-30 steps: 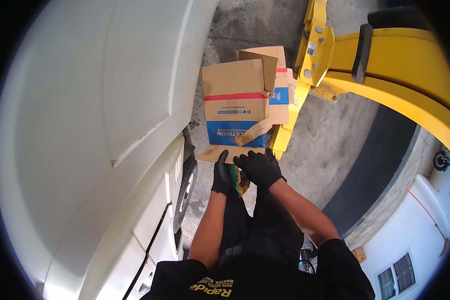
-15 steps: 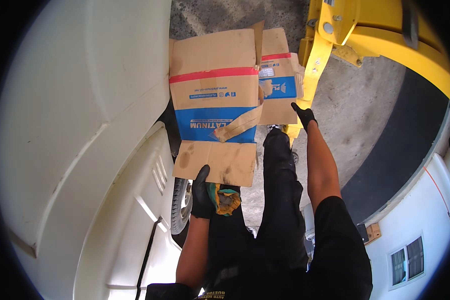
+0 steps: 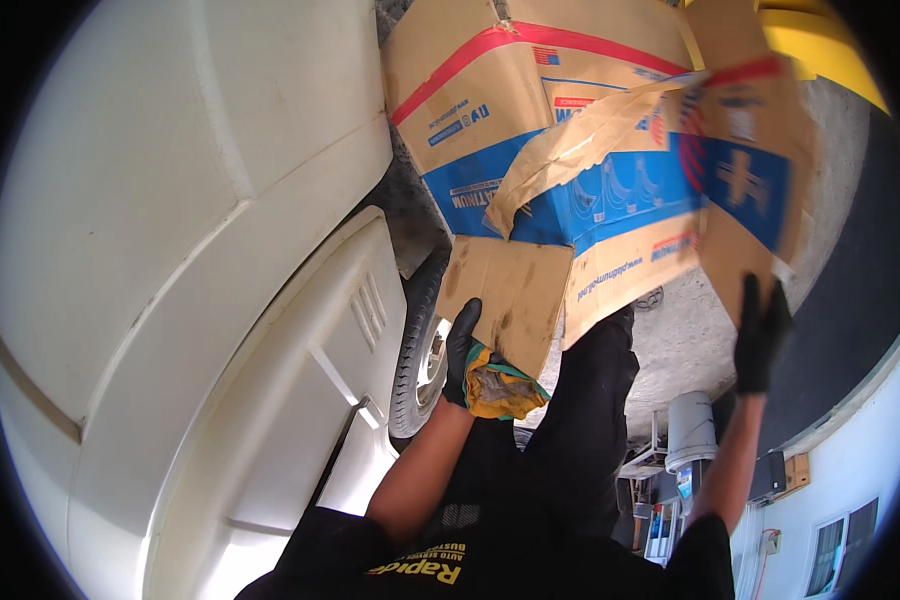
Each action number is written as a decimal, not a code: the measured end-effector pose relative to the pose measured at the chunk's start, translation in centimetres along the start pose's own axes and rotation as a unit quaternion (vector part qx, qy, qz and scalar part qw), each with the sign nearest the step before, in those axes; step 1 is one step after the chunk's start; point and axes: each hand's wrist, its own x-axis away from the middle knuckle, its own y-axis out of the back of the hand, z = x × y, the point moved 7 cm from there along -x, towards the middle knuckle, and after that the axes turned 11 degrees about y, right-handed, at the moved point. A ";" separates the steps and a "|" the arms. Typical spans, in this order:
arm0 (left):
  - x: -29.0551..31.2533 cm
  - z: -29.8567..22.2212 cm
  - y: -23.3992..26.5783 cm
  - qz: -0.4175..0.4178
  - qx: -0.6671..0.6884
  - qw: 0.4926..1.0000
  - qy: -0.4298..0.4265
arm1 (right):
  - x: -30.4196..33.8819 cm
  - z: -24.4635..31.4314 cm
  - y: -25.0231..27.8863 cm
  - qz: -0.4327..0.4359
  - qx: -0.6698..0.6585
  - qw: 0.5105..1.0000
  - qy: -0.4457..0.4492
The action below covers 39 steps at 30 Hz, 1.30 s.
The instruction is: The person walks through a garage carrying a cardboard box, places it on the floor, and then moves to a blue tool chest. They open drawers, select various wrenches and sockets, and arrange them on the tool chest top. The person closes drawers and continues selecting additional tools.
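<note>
Carton (image 3: 630, 190) has opened up since half a second ago: a wide middle face shows now, and the right-hand panel (image 3: 755, 190) has swung out to the right along with my right hand (image 3: 763, 335). Left hand (image 3: 458, 350) is still on the same lower flap (image 3: 510, 290).

State of hands, both in black gloves:
- Left: closed on the flap's lower left edge, thumb on the face toward me. Same hand has a bunched green-and-yellow fabric bundle (image 3: 502, 390), just below the flap, against the palm.
- Right: on the lower edge of the right-hand panel, looks pinched between thumb and fingers. Motion blur there, so can't tell the exact finger placement.

Carton is up in front of me, above my legs, left and middle faces meeting at a bent corner. Brown board, red stripe up top, blue band lower down. Torn paper strip (image 3: 580, 145) hangs slantwise across both faces, loose end at lower left. Dark smudges on the flap. Can't tell if the right-hand panel is joined to the middle face.

Around it: white vehicle (image 3: 100, 220) close on my left, its tire (image 3: 411, 370) near my left hand. Yellow metal part (image 3: 835, 55) at upper right, concrete floor (image 3: 695, 345) below, pale bucket (image 3: 690, 430) near my right forearm.
</note>
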 end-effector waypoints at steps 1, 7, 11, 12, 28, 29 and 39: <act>0.0 -0.1 0.5 -0.004 -0.017 1.000 0.003 | 3.3 -0.8 5.3 -0.078 -0.019 0.995 -0.062; -4.1 -0.6 7.5 -0.196 -0.198 0.960 0.029 | 23.1 -3.4 29.1 -0.052 0.490 0.868 0.062; -10.2 6.6 4.7 -0.027 -0.165 0.977 0.130 | 34.5 -8.5 35.9 -0.085 0.514 0.851 -0.072; -11.6 9.8 4.3 -0.068 -0.097 0.982 0.144 | 35.8 -9.4 36.5 -0.100 0.539 0.832 -0.081; -21.3 -0.5 10.9 -0.097 -0.162 0.981 -0.035 | 22.8 3.9 12.3 -0.001 0.607 0.794 -0.025; -21.5 -1.9 11.1 -0.047 -0.121 0.990 -0.055 | 22.6 5.0 11.5 0.023 0.640 0.766 -0.045; -20.3 -16.4 19.9 -0.165 -0.286 0.930 -0.162 | 22.9 6.0 11.4 0.033 0.627 0.776 0.059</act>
